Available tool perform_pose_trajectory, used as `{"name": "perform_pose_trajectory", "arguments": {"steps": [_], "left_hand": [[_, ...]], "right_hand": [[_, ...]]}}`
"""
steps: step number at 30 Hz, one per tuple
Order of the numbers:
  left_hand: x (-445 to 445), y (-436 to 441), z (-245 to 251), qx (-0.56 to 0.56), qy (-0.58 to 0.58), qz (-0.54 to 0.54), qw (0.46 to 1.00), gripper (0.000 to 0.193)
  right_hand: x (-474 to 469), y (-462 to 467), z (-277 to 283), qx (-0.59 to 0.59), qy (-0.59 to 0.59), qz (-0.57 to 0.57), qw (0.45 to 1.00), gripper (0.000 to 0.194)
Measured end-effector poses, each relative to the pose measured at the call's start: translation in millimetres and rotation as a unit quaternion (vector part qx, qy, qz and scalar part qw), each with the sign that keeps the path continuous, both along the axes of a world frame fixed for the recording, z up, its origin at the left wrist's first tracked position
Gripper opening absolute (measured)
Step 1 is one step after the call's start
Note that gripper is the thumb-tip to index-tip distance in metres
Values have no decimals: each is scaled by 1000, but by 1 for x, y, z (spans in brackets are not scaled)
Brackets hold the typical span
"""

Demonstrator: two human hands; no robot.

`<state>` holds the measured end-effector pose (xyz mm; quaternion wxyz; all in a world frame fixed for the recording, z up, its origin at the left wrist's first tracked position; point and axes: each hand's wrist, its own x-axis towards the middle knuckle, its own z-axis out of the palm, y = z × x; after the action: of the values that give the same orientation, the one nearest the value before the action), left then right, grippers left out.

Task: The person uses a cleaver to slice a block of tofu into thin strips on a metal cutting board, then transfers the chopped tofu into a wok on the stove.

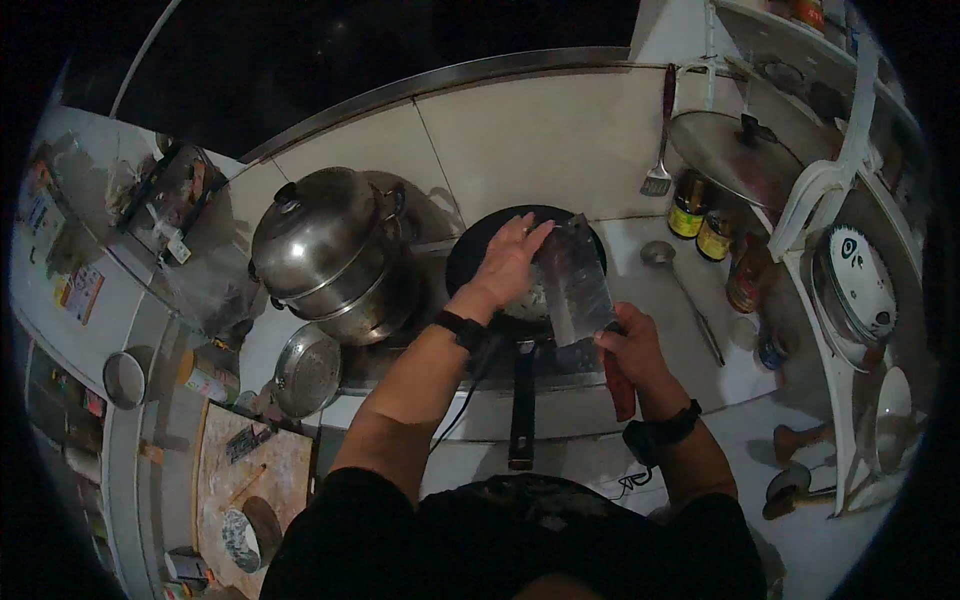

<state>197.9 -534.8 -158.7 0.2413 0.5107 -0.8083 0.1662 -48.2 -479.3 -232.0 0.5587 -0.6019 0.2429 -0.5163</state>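
My right hand (639, 349) grips the red handle of a cleaver (576, 289). Its broad steel blade is tilted over a black frying pan (469, 251) on the stove, whose long black handle points towards me. Across the pan reaches my left hand (508, 259), fingers extended and fingertips close to the blade's far left edge. Whether they touch the steel I cannot tell. Some pale food (527, 306) shows in the pan between hand and blade; the blade and my left hand hide much of the pan's inside.
Left of the pan stands a large steamer pot (330, 255), with a metal lid or dish (307, 370) leaning below. A ladle (686, 300), sauce jars (687, 206) and a white rack (825, 300) are on the right. A slotted turner (660, 161) hangs behind. A wooden board (289, 457) lies lower left.
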Motion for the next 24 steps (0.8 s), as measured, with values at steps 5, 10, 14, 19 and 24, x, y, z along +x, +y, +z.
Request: {"name": "perform_pose_trajectory", "arguments": {"steps": [5, 10, 14, 19, 24], "left_hand": [[0, -10, -5, -11, -6, 71, 997, 71], [27, -17, -6, 67, 154, 139, 976, 65], [41, -29, -17, 106, 222, 161, 956, 67], [54, -36, -44, 161, 268, 59, 948, 75], [63, -49, -42, 150, 312, 117, 931, 82]], "right_hand": [[3, -1, 1, -9, -4, 17, 1000, 25], [-2, -4, -4, -8, 4, -31, 999, 24], [-3, -8, -7, -1, -11, -18, 1000, 25], [0, -10, -6, -37, -34, -32, 998, 21], [2, -15, -8, -10, -31, -27, 999, 21]]}}
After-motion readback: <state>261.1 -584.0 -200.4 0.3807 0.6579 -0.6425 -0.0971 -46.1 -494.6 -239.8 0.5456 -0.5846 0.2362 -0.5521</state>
